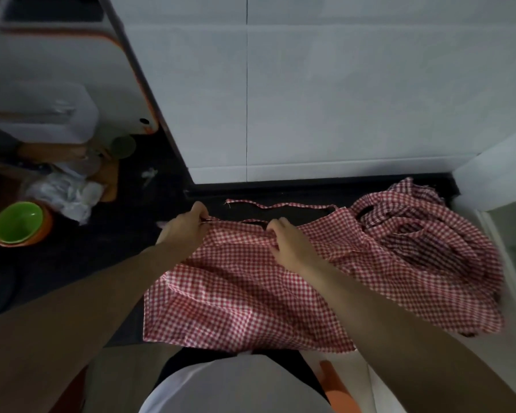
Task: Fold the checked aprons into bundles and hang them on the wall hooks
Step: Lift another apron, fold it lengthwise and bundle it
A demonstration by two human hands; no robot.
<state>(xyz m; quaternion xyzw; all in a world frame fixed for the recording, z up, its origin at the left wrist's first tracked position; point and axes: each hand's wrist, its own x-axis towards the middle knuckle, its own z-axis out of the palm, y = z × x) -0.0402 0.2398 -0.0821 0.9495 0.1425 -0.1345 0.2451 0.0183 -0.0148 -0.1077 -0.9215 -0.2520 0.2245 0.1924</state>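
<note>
Against the white tiled wall [325, 84] runs a dark counter [87, 248], and on it, toward five o'clock, lies the red checked apron [245, 293], spread out and wrinkled. At three o'clock a second checked apron [429, 234] lies crumpled in a heap, touching the first one. The left hand [185, 231] pinches the upper left edge of the spread apron, with fingers curled around the cloth. The right hand [289, 242] grips a fold at the upper middle, fingers bent over it. One thin strap [280, 205] lies loose at twelve o'clock. A green bowl [17, 223] stands at nine o'clock.
</note>
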